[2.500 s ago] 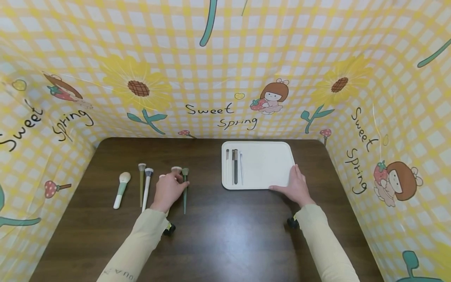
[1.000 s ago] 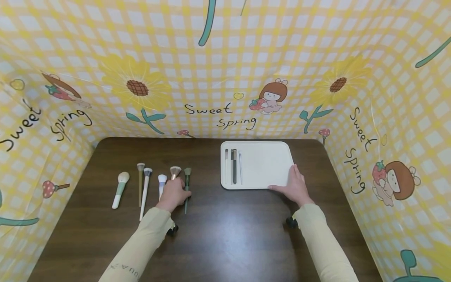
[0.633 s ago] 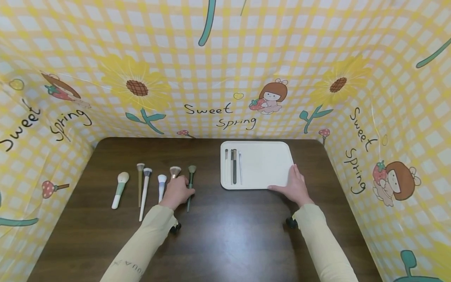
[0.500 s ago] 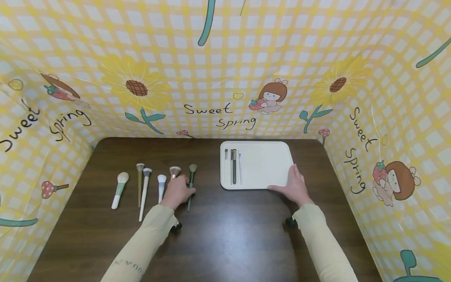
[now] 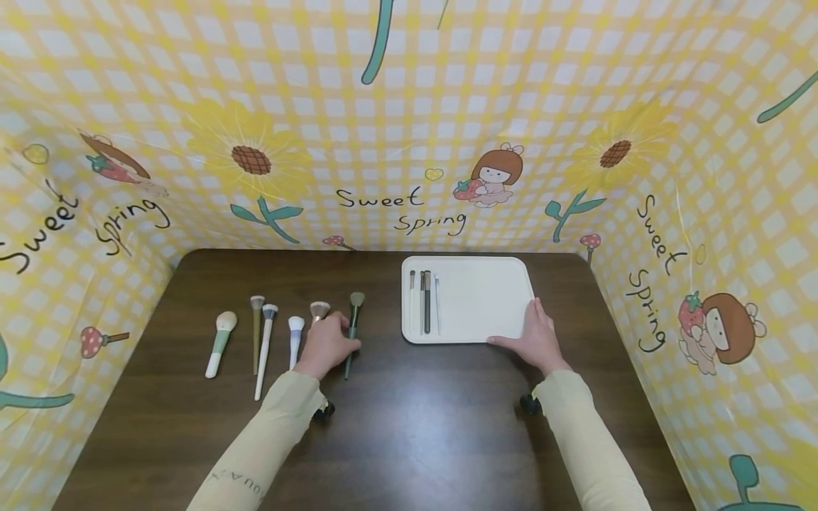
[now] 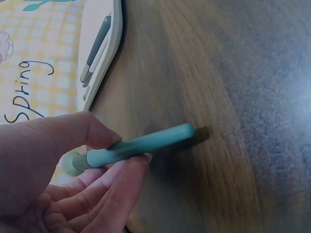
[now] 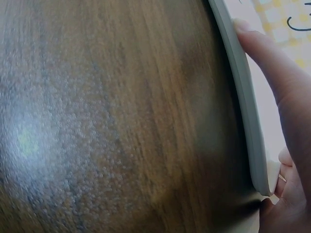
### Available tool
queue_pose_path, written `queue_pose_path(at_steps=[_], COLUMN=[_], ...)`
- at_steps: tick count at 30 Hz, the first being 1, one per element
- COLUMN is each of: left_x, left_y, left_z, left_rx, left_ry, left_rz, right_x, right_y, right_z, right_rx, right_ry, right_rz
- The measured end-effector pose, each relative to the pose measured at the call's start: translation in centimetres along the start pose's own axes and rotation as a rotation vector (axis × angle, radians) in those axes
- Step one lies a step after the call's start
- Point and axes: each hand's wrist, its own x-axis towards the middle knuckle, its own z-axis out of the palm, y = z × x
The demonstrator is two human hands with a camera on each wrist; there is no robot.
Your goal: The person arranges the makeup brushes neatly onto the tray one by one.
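Note:
In the head view my left hand [image 5: 327,345] pinches a green makeup brush [image 5: 354,316] between thumb and fingers, bristle end pointing to the back. The left wrist view shows the brush's light green handle [image 6: 160,140] tilted, its rounded end casting a shadow on the table. Beside that hand lies a makeup brush with a rose-gold ferrule [image 5: 319,310], its handle hidden behind the hand. My right hand [image 5: 540,339] grips the near right corner of a white tray [image 5: 479,298], thumb on the front rim and fingers along the right side.
Left of my left hand lie a white-and-lilac brush [image 5: 295,333], a white-handled brush [image 5: 265,355], an olive brush [image 5: 257,333] and a green-and-white brush [image 5: 220,344]. Several slim brushes [image 5: 427,305] lie at the tray's left. Patterned cloth [image 5: 383,142] walls the dark wooden table [image 5: 409,440].
My left hand has moved right from the rose-gold brush, taken hold of the green brush and shifted it right, toward the tray. My right hand stays at the tray's corner.

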Motion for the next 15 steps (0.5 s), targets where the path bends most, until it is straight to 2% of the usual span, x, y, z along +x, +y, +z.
queue_pose_path(at_steps=[8, 15], left_x=[-0.4, -0.4], left_y=[0.9, 1.6], left_z=[-0.2, 0.0], left_rx=[-0.024, -0.090], left_ry=[0.037, 0.035], left_rz=[-0.012, 0.023], right_x=[0.0, -0.1], right_y=[0.0, 0.0], right_z=[0.0, 0.0], right_rx=[0.005, 0.006], right_ry=[0.004, 0.009], right_rz=[0.001, 0.005])
